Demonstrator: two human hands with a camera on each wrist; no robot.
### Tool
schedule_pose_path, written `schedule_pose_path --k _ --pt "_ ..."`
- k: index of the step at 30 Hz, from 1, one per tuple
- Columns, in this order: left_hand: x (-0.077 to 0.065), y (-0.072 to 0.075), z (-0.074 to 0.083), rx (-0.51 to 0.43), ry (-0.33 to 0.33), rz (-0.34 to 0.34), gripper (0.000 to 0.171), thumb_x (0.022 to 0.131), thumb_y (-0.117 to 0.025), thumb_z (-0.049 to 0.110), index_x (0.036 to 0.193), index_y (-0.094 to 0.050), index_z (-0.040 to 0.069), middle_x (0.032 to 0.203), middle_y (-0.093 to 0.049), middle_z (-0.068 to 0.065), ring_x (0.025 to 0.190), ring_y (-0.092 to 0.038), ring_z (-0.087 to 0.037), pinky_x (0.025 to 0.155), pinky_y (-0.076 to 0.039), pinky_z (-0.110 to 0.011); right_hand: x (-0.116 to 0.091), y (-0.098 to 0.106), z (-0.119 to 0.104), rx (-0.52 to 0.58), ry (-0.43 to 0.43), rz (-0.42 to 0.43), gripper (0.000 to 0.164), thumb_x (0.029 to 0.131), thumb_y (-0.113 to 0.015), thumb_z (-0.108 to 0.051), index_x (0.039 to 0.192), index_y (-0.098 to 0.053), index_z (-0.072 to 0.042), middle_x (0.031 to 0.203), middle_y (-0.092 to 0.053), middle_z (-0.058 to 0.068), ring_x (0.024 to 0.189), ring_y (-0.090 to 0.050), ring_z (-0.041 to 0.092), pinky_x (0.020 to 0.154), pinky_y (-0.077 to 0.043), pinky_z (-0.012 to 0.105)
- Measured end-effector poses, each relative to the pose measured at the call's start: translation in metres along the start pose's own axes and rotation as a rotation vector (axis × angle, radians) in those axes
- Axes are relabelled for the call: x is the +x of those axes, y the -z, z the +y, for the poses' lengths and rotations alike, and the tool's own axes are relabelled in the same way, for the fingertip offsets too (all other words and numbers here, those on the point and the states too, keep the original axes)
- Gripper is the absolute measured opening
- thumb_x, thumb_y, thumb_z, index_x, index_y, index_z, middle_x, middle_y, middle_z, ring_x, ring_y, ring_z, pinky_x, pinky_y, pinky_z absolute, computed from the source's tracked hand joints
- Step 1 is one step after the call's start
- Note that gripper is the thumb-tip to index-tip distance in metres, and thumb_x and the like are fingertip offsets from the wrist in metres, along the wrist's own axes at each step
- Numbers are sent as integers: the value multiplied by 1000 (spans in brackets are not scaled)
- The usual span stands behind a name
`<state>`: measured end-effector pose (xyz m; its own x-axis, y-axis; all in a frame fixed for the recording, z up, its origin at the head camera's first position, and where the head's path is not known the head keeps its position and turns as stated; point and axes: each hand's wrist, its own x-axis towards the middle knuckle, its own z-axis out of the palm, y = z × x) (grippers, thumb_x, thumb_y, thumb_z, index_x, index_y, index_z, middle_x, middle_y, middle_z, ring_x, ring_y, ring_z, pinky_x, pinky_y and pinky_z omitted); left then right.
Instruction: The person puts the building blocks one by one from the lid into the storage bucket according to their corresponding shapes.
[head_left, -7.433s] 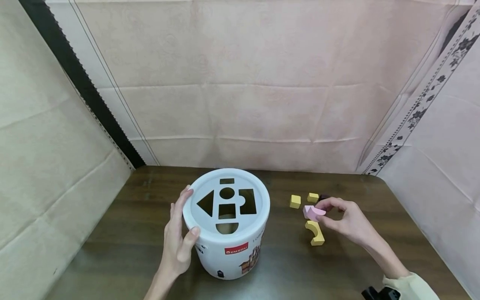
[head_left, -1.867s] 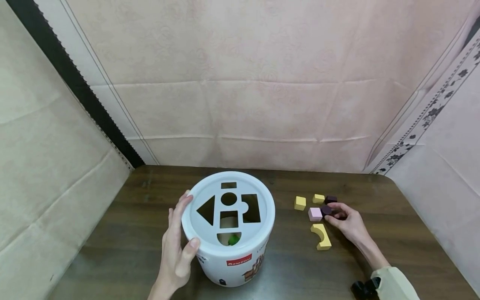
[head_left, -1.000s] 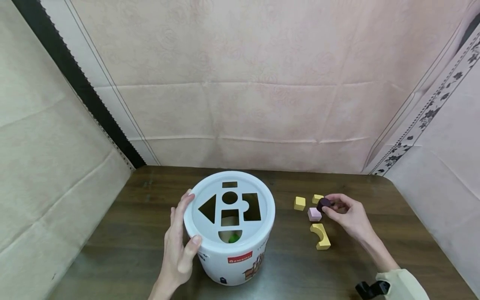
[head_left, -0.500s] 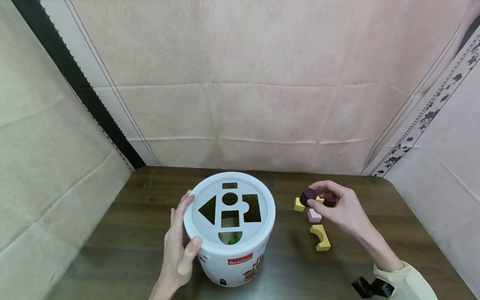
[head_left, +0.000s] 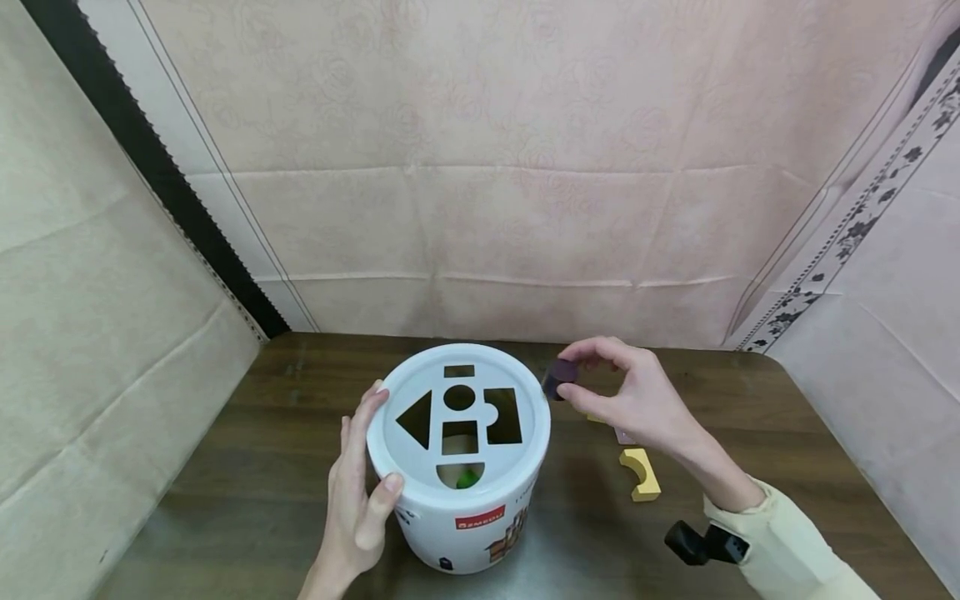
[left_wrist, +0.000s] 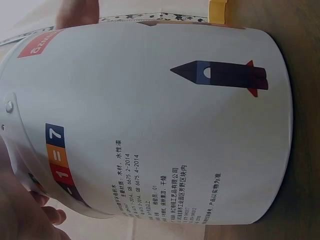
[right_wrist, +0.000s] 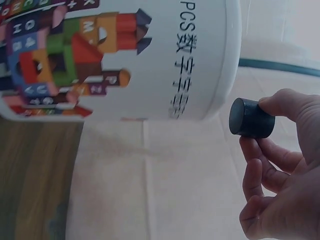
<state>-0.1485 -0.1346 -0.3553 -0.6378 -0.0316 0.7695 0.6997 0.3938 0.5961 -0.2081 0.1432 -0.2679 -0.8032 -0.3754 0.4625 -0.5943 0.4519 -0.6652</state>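
Observation:
The white bucket [head_left: 427, 529] stands on the wooden table, its pale blue lid [head_left: 491, 457] cut with several shaped holes. My left hand [head_left: 352, 500] holds it at the left side, thumb at the lid's rim and the other fingers further back. A dark purple cylinder block [head_left: 561, 380] is pinched between the thumb and fingers of my right hand [head_left: 637, 400], just right of the lid and above the table. The right wrist view shows the cylinder's flat end toward the bucket. A bit of green shows through the half-round hole.
A yellow arch block [head_left: 641, 477] lies on the table [head_left: 247, 500] right of the bucket. Behind my right hand, a pink block [head_left: 623, 437] and a yellow block [head_left: 593, 417] barely show. Cloth walls [head_left: 465, 225] stand at the back and sides.
My right hand has picked up the dark cylinder from among the blocks and carried it left to beside the lid. Earlier it held a pink piece. My left hand keeps its hold.

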Motion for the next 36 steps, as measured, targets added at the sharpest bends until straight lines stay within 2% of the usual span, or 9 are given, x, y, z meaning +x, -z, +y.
schedule_pose_path --k 5,9,14,20,27,32,36 --pt "-2 0 -3 -1 -11 3 65 86 -43 42 132 -39 -4 135 -39 -21 123 -36 -34 94 -5 -65 10 -11 -6 19 51 -41 29 72 -74 -6 99 -64 -6 94 -61 3 87 -52 14 77 -41 32" --pt "-3 0 -6 0 -13 4 66 86 -43 44 132 -39 -4 135 -39 -20 123 -36 -34 94 -5 -65 18 -23 6 22 101 -75 31 72 -76 -11 101 -65 -10 95 -61 -3 88 -52 14 77 -42 35" --pt "1 0 -6 -7 -5 1 68 86 -43 46 132 -39 -4 135 -39 -19 123 -37 -34 96 -5 -62 28 -36 16 22 141 -92 32 71 -77 -21 101 -66 -16 93 -60 -12 86 -51 13 75 -43 33" --pt "0 -1 -8 -1 19 -5 69 86 -43 48 132 -39 -2 136 -40 -18 124 -35 -34 97 -4 -62 33 -48 14 27 138 -116 30 71 -77 -22 99 -67 -17 91 -61 -14 86 -49 14 75 -42 33" --pt "-6 -1 -18 6 37 -14 67 85 -44 47 134 -38 1 137 -39 -15 126 -32 -32 97 -3 -61 40 -58 10 17 131 -149 28 71 -78 -22 97 -68 -17 92 -63 -13 88 -47 17 73 -38 38" --pt "-9 -1 -22 10 43 -19 66 86 -44 45 135 -38 2 137 -38 -14 126 -33 -31 97 -3 -62 46 -63 5 -6 186 -163 27 70 -78 -21 95 -68 -15 89 -64 -10 86 -49 18 72 -36 41" --pt "-9 -1 -24 9 44 -19 66 86 -44 45 135 -37 3 138 -38 -14 126 -33 -31 97 -2 -62 50 -67 3 -26 218 -174 28 70 -78 -20 95 -69 -13 87 -65 -9 85 -50 18 72 -34 38"
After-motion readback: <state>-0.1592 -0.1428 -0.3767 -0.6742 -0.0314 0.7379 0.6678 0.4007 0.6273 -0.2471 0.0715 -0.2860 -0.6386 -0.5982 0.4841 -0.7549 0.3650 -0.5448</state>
